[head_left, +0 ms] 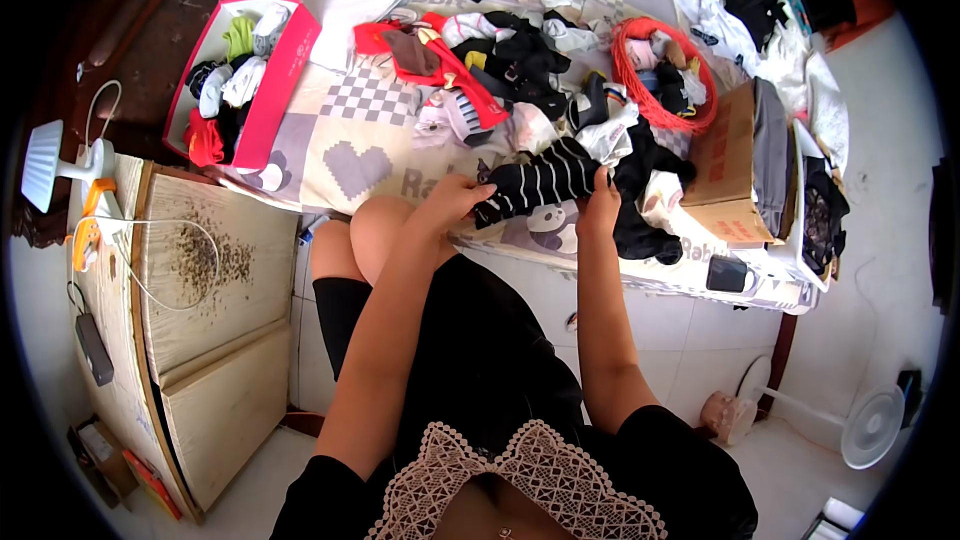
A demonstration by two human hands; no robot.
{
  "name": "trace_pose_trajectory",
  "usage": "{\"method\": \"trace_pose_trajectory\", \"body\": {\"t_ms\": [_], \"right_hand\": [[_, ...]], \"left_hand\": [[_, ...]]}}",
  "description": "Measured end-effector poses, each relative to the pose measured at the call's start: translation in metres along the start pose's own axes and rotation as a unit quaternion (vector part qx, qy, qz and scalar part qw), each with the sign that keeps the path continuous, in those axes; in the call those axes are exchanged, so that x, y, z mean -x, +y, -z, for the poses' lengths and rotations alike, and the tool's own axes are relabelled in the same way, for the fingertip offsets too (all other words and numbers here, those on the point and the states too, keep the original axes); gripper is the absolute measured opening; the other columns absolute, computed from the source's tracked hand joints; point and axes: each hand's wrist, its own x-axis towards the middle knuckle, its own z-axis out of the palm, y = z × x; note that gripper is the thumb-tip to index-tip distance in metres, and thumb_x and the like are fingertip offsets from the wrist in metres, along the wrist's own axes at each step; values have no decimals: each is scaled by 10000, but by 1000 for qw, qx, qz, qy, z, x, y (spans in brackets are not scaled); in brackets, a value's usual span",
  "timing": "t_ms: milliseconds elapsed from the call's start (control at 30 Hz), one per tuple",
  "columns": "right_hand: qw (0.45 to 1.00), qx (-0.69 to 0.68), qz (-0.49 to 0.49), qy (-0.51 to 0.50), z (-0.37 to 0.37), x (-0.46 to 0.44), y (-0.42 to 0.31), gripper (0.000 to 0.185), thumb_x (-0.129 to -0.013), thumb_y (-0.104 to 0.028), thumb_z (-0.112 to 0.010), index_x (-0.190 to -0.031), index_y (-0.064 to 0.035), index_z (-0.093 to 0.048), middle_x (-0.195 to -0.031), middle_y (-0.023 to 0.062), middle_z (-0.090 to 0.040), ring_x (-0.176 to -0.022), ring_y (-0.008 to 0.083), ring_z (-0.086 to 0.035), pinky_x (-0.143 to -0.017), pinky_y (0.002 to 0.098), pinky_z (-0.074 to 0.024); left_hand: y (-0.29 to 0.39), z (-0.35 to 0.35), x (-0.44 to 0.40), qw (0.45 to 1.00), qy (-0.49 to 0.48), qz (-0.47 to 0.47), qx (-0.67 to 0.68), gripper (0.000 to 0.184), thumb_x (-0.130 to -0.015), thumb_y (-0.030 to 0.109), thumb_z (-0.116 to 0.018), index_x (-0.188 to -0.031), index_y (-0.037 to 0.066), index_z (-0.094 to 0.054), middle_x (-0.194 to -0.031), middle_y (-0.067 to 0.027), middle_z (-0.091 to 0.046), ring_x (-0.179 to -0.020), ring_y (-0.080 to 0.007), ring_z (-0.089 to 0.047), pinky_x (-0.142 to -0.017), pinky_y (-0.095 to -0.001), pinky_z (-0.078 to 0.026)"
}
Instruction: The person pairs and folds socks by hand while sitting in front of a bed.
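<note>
A black sock with white stripes (545,180) is stretched sideways between my two hands, just above the front of the bed. My left hand (458,203) pinches its left end, and my right hand (600,206) grips the other end with the fingers partly hidden behind it. Beyond the sock lies a loose heap of socks and small clothes (520,60), mostly black, red and white. A white sock (608,138) with printing lies right behind my right hand. Dark cloth (645,225) spreads on the bed to the right of that hand.
A pink box (289,90) with rolled socks stands at the bed's left. At right are a red round basket (712,100) with socks, a cardboard box (722,165) and a phone (727,274). A wooden cabinet (225,330) stands left, and a white fan (873,426) lower right.
</note>
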Motion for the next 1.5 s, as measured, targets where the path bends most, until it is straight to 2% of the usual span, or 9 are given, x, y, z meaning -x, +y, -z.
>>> {"method": "trace_pose_trajectory", "body": {"t_ms": [300, 367, 567, 800, 933, 1133, 1167, 1400, 1500], "right_hand": [[986, 93, 141, 4, 30, 15, -1, 249, -883, -155, -536, -1083, -18, -592, -866, 44, -616, -648, 74, -546, -582, 201, -454], [995, 38, 92, -18, 21, 34, -17, 253, -878, -111, -516, -1108, -18, -564, -892, 52, -618, -667, 104, -577, -564, 228, -482], [972, -95, -38, -210, 12, 58, -27, 296, -858, -61, -450, -1132, 33, -509, -923, 98, -612, -710, 204, -640, -612, 315, -561], [957, -86, 99, -260, -31, 85, -64, 395, -826, 57, -463, -1219, 71, -424, -1032, 170, -594, -995, 269, -599, -833, 339, -506], [949, 250, 150, -119, 0, 34, -57, 235, -823, -97, -622, -1013, 39, -610, -843, 106, -650, -699, 117, -608, -591, 217, -467], [874, 413, 251, -50, 29, -21, -30, 277, -717, -211, -726, -810, 39, -650, -790, 110, -593, -671, 163, -546, -615, 287, -426], [878, 403, 249, -67, 30, -30, -25, 284, -707, -212, -729, -810, 39, -643, -775, 95, -566, -700, 184, -541, -648, 292, -428], [880, 432, 175, -98, 0, -57, -10, 340, -686, -245, -738, -904, -4, -641, -858, 113, -618, -764, 209, -590, -732, 287, -460], [825, 478, 287, -98, -2, -59, 1, 388, -659, -288, -758, -963, -71, -654, -950, 128, -579, -878, 257, -579, -809, 319, -462]], "left_hand": [[-14, -9, -1, 963, 113, -104, -220, 218, -669, 240, -707, -752, 45, -655, -732, -104, -613, -656, -251, -588, -593, -358, -452], [-10, -19, 5, 859, 327, -256, -299, 244, -654, 214, -730, -820, 67, -629, -915, -112, -575, -840, -289, -573, -684, -372, -453], [20, -45, 22, 856, 96, -475, -178, 550, -625, 209, -764, -1092, 90, -498, -1058, -129, -531, -995, -326, -531, -820, -374, -437], [4, -33, 8, 957, 39, -243, -154, 470, -668, 131, -686, -1096, 22, -525, -916, -194, -615, -867, -329, -606, -760, -369, -462], [-5, -18, -1, 967, -29, -223, -119, 267, -737, 148, -645, -940, -19, -598, -733, -119, -615, -688, -173, -599, -643, -307, -465], [-12, -19, 1, 950, -68, -162, -258, 263, -755, 229, -656, -813, -26, -632, -623, -104, -590, -561, -163, -580, -536, -291, -477], [-10, -18, 1, 951, -29, -104, -290, 406, -730, 358, -643, -909, -6, -633, -863, -193, -633, -858, -323, -605, -738, -391, -466], [-5, -15, 0, 975, 126, -11, -184, 336, -787, 248, -621, -991, -16, -581, -705, -137, -616, -611, -243, -627, -546, -351, -487], [-11, -21, -1, 917, 277, -71, -278, 249, -768, 232, -620, -876, 8, -608, -767, -156, -634, -736, -333, -619, -695, -422, -472]]}}
